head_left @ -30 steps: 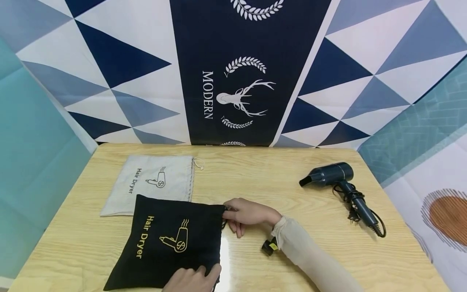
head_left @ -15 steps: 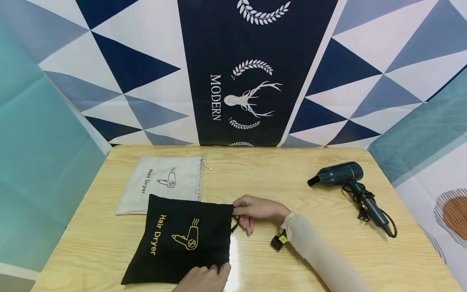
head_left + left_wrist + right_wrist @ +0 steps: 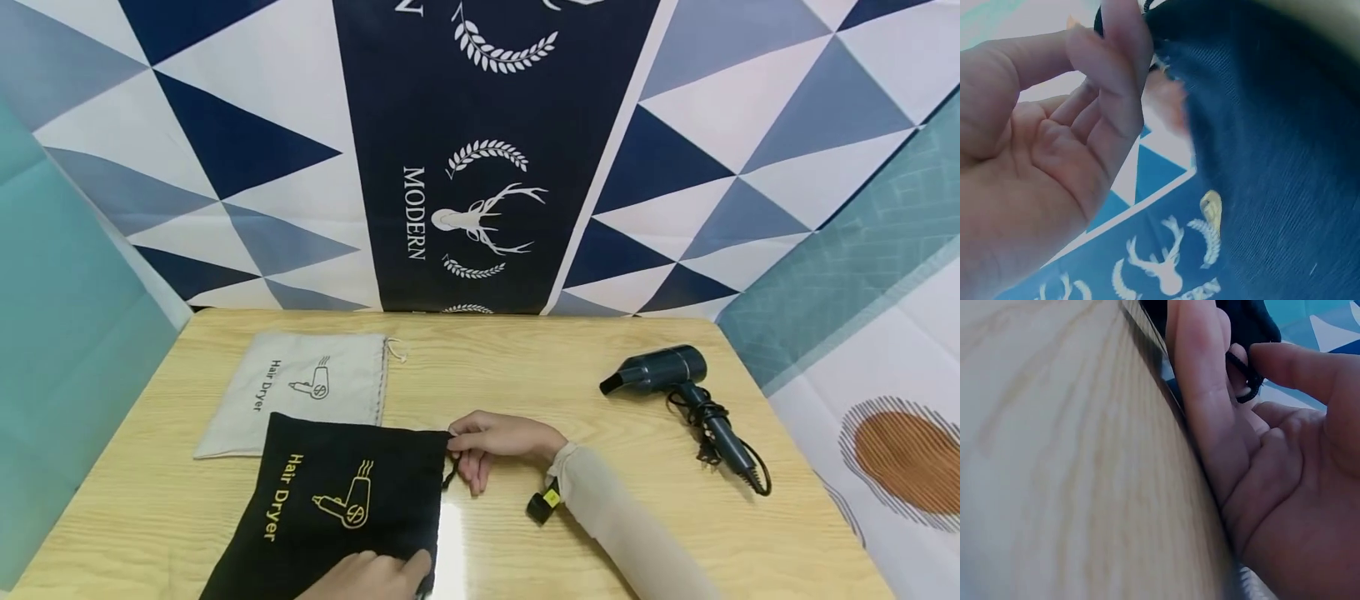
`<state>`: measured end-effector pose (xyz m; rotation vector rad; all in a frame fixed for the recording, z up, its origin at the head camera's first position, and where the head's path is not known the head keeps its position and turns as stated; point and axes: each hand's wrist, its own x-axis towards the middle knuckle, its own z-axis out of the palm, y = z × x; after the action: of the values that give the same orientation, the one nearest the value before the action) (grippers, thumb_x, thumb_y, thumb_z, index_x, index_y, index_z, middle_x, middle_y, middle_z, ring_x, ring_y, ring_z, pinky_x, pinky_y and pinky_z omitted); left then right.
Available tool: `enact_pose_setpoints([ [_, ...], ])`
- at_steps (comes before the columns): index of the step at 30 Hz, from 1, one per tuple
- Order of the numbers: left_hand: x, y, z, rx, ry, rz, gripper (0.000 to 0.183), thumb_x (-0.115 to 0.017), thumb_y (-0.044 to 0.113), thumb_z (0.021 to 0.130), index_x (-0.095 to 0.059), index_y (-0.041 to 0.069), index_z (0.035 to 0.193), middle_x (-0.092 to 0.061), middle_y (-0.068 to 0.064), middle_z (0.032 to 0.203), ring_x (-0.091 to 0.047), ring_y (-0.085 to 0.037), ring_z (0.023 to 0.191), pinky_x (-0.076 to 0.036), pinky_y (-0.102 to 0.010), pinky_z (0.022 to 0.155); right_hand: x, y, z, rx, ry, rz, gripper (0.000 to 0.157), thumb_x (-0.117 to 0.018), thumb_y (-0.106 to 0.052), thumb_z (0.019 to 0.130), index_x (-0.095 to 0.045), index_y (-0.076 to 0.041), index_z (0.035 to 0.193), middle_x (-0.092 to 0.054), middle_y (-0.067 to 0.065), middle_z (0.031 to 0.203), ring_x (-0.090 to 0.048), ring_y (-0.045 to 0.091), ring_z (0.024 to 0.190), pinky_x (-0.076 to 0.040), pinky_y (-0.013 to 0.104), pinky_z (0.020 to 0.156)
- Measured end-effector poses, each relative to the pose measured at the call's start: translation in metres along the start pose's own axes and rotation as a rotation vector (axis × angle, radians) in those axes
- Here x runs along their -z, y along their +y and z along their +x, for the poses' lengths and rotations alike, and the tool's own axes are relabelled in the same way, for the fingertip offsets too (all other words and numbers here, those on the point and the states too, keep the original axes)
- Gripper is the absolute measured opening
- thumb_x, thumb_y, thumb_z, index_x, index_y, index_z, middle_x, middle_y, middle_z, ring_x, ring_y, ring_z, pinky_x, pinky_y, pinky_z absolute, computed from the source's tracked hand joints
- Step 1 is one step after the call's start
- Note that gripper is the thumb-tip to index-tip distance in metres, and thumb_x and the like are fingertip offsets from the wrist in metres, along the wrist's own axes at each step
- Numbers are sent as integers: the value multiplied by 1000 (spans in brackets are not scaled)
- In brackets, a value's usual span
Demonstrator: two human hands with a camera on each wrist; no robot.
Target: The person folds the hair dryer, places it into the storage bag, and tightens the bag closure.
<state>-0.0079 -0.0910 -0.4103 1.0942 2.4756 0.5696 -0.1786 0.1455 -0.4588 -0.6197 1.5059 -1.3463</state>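
Wooden table (image 3: pixel 525 375), pale pouch (image 3: pixel 300 393), left fingers (image 3: pixel 416 568) and right fingers (image 3: pixel 467 442) pinching black pouch (image 3: pixel 330 504) at mouth, contents hidden

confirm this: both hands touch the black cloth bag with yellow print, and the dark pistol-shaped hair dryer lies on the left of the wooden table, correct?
Wrong side: the dark hair dryer lies on the right of the wooden table, as the head view shows. The left hand and right hand do touch the black cloth bag.

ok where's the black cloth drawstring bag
In the head view, the black cloth drawstring bag is lower left, partly hiding the pale-grey cloth pouch, left hand and right hand at its right edge.
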Motion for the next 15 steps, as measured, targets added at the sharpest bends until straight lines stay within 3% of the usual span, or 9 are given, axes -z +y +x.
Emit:
enact_pose_setpoints([
  [5, 9, -4, -3, -137, 154, 93, 18, -69, 16, 90, -59, 17, 76, -37, 18, 63, -30, 10, 54, -28, -7, 47, 1, 1, 1, 0, 5, 30, 31, -49, -25, 106, -52, 4, 93, -66, 14, 75, -71, 27, 64, -59, 43, 63],
  [9, 9, -7, -1, -274, 226, -29, 13, -64, 14, 96, -64, 20, 85, -51, 15, 87, -40, 12, 67, -32, -1, 58, 3, 3, 2, -2, -3, 41, 36, -48, -30, 106, -53, 4, 95, -66, 14, 76, -71, 27, 65, -59, 44, 64],
  [11, 9, -7, 1, -317, 221, -134, 12, -59, 15, 100, -64, 19, 91, -53, 13, 97, -43, 13, 72, -35, 0, 62, 3, 4, 2, 7, 4, 48, 37, -48, -31, 106, -53, 3, 94, -66, 14, 76, -71, 27, 65, -59, 44, 64],
  [15, 4, -4, 4, -369, 127, -289, 11, -54, 17, 103, -60, 20, 94, -53, 14, 87, -42, 16, 71, -39, -2, 60, 4, 3, 3, 29, 32, 78, 34, -45, -26, 107, -50, 4, 93, -65, 14, 74, -70, 28, 65, -59, 45, 64],
])
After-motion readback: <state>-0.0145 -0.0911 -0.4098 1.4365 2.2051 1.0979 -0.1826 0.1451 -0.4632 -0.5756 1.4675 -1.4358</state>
